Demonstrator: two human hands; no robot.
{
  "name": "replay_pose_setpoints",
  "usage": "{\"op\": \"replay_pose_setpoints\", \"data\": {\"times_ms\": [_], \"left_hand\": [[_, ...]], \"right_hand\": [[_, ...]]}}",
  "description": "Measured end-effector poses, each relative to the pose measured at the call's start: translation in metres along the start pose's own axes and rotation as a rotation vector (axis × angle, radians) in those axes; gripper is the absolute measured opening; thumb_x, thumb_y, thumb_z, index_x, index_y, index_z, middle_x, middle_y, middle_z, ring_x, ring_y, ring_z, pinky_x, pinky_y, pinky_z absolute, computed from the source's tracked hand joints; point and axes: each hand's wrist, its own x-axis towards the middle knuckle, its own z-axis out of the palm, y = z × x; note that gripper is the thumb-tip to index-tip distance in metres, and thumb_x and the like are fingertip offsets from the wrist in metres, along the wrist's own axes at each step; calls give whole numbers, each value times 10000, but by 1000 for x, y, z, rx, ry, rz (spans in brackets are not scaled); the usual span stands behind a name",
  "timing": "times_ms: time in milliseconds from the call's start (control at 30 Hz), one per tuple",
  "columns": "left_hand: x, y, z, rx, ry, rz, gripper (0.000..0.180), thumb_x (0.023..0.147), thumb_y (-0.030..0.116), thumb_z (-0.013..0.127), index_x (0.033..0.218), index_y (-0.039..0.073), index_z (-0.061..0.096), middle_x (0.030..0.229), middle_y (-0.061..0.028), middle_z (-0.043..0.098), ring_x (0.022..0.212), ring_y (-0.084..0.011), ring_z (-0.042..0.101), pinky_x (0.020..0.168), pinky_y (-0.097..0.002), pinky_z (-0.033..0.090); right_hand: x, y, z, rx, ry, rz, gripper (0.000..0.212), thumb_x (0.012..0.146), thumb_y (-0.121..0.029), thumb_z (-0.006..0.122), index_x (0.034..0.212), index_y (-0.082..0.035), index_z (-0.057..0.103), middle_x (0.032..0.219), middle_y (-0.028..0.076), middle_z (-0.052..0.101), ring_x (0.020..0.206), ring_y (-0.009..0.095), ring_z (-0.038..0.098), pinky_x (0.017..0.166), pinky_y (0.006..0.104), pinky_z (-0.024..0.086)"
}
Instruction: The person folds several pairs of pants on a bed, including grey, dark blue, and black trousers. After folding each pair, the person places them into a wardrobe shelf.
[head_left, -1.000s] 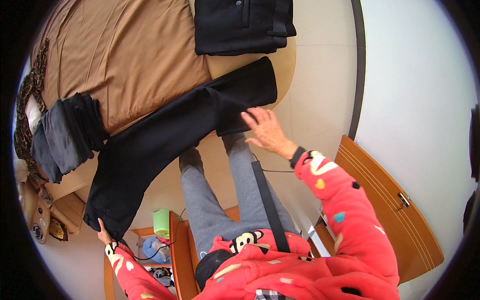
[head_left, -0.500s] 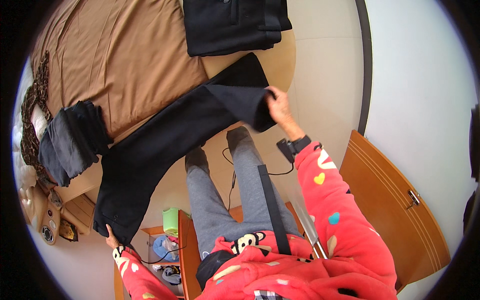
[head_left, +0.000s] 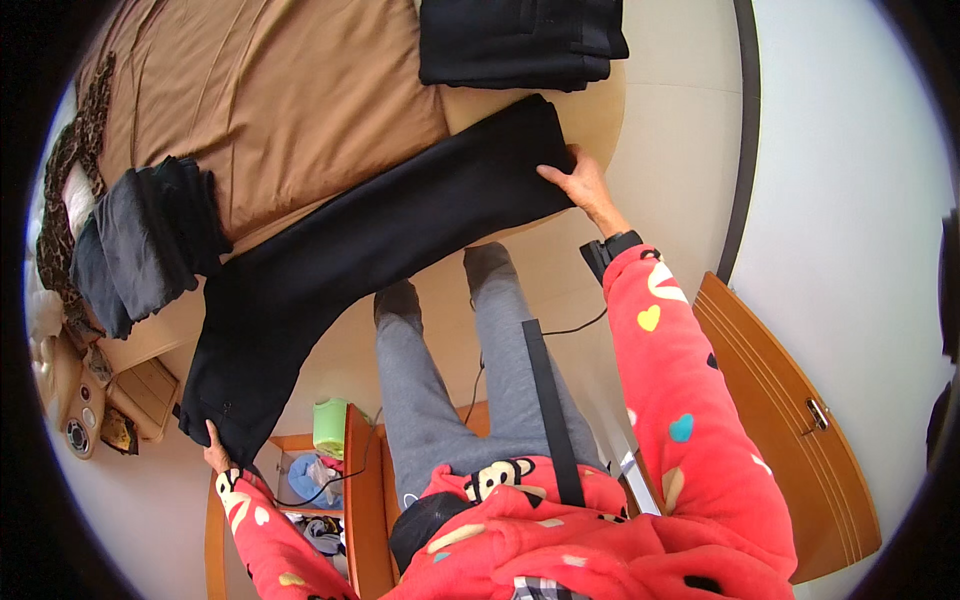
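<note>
Black trousers (head_left: pixel 370 225) stretch along the bed's edge in front of me, with the legs laid together. The waist end hangs low at the left, where my left hand (head_left: pixel 217 452) pinches its edge with the thumb on top. At the other end, my right hand (head_left: pixel 585 188) grips the hem corner, the thumb above and the other fingers hidden beneath the cloth. The cloth looks mostly flat, bending downward near the waist.
Folded black clothing (head_left: pixel 520 42) lies at the bed's far end. A stack of dark folded clothes (head_left: pixel 150 235) sits left. Brown bedding (head_left: pixel 270 110) covers the bed. Below are an open cabinet (head_left: pixel 368 500) and green bin (head_left: pixel 329 428); a wooden door panel (head_left: pixel 775 430) stands right.
The lifted upper layer at the hem now lies flat over the lower one. My right hand has moved slightly right and up. My left hand keeps its grip at the waist.
</note>
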Motion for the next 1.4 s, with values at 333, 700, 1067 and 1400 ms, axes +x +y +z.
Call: {"op": "replay_pose_setpoints", "data": {"times_ms": [333,700,1067,1400], "left_hand": [[-58,50,-25,-189,-142,101,666,859,431,711,1284,-55,551,1164,-132,636,983,-212,629,887,-334,503],[-152,266,27,8,-428,555,393,899,240,683,1141,-62,617,1045,-79,671,897,-144,627,810,-289,507],[-103,482,109,117,-614,885,394,890,239,700,1113,-79,633,972,-81,686,795,-137,636,730,-283,533],[-110,527,217,543,205,1628,338,813,125,705,1128,45,610,1042,-140,642,1029,-324,588,910,-399,468]], "right_hand": [[-33,-35,-59,430,-609,177,701,746,-184,814,1334,34,501,1279,101,593,1145,186,555,1020,319,412],[-147,18,-279,389,77,368,504,862,-260,742,1211,57,562,1090,104,661,928,167,649,827,296,530],[-206,73,-243,545,158,421,604,810,-266,790,1284,13,540,1172,76,642,1031,203,614,938,345,473],[-241,84,-115,704,55,547,528,824,-205,779,1250,21,563,1187,87,637,1075,182,595,970,329,448]]}}
